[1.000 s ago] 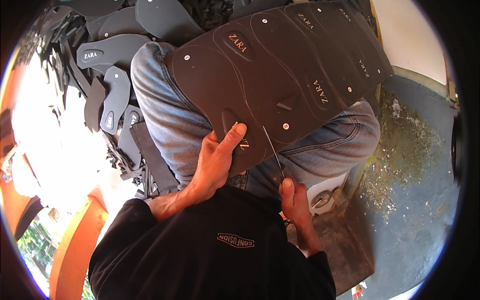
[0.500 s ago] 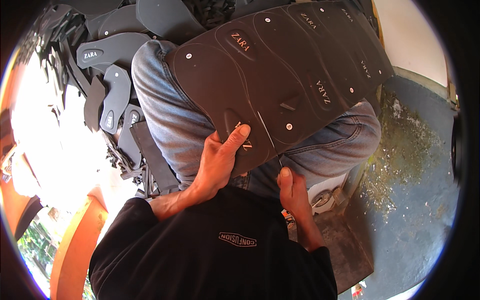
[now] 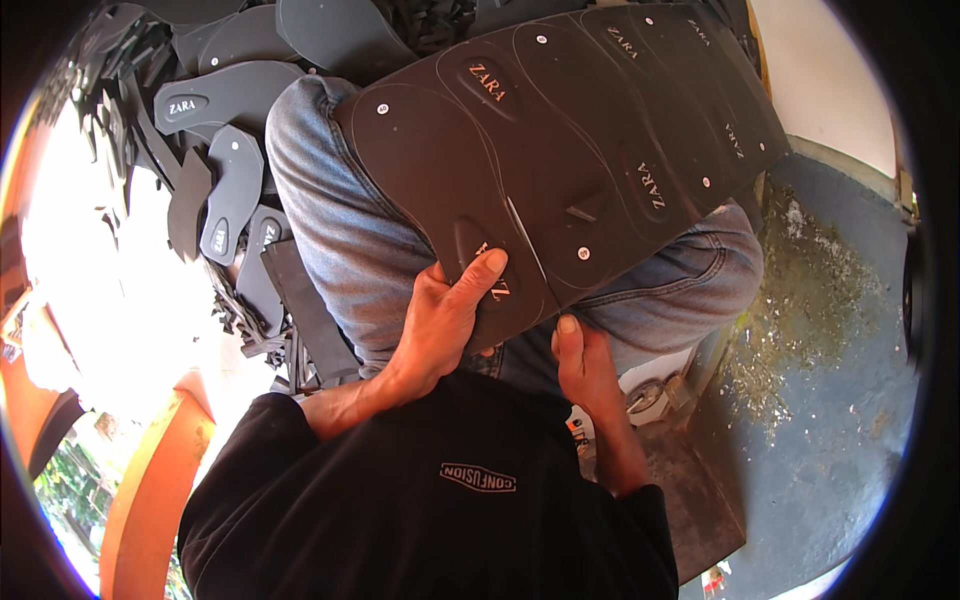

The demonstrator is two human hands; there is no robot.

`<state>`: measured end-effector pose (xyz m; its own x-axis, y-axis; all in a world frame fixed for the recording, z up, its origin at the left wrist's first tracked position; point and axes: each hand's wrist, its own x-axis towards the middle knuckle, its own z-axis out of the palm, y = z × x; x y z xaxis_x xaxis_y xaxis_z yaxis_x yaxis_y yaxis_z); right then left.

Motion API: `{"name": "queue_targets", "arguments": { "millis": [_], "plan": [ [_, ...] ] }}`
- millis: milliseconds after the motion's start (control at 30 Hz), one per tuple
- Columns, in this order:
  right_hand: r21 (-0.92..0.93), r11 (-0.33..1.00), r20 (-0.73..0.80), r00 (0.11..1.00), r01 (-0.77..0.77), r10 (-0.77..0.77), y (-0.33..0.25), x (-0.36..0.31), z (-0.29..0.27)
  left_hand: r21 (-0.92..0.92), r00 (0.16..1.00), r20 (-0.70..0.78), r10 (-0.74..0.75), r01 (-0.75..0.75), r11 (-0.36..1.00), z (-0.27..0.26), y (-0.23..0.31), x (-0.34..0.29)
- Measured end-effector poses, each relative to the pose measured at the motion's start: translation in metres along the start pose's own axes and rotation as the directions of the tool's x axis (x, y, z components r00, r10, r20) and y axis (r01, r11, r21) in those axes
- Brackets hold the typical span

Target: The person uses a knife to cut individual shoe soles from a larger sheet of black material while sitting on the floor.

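Leftmost, at eight o'clock of the view, stands an orange post (image 3: 150, 490), and loose dark cut pieces (image 3: 236, 185) lie heaped toward ten o'clock. Next comes the person's denim-covered left knee (image 3: 325, 195), on which part of a broad dark sheet (image 3: 565, 150) rests; the sheet stretches over both knees, its middle at one o'clock. Just left of the view's centre, the left hand (image 3: 440, 318) pinches the sheet's near border, thumb pressed flat on top; the other fingers are mostly hidden below, so whether they are spread cannot be told.

Beside that thumb a thin bright blade (image 3: 528, 238) lies along the sheet, its tip toward eleven o'clock. Its lower end leads to the right hand (image 3: 585, 365), at four o'clock, whose fingers are curled together, apparently around the tool; what sits inside the palm is hidden. Farthest right, at three o'clock, is the grey floor (image 3: 850, 330).

Judging by its bend, the sheet seems light, flexible and rubbery, not very slippery, though liable to sag or tear beside the blade. The best hold appears to be its seven o'clock corner, thumb above, fingers beneath, clear of the blade.
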<state>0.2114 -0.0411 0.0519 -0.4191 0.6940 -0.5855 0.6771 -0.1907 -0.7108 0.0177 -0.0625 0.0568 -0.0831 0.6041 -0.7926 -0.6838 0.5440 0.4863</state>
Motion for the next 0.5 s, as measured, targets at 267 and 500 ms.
{"name": "queue_targets", "arguments": {
  "millis": [267,500],
  "plan": [
    [0.001,0.999,-0.025,0.999,0.041,-0.041,-0.005,0.009,0.002,0.034,0.999,0.034,-0.026,0.025,0.999,-0.005,-0.001,0.001],
    [0.046,0.997,-0.138,0.989,0.059,-0.052,0.0,0.014,0.024,0.053,0.999,0.028,-0.046,0.045,0.998,-0.001,0.007,-0.002]
  ]
}}
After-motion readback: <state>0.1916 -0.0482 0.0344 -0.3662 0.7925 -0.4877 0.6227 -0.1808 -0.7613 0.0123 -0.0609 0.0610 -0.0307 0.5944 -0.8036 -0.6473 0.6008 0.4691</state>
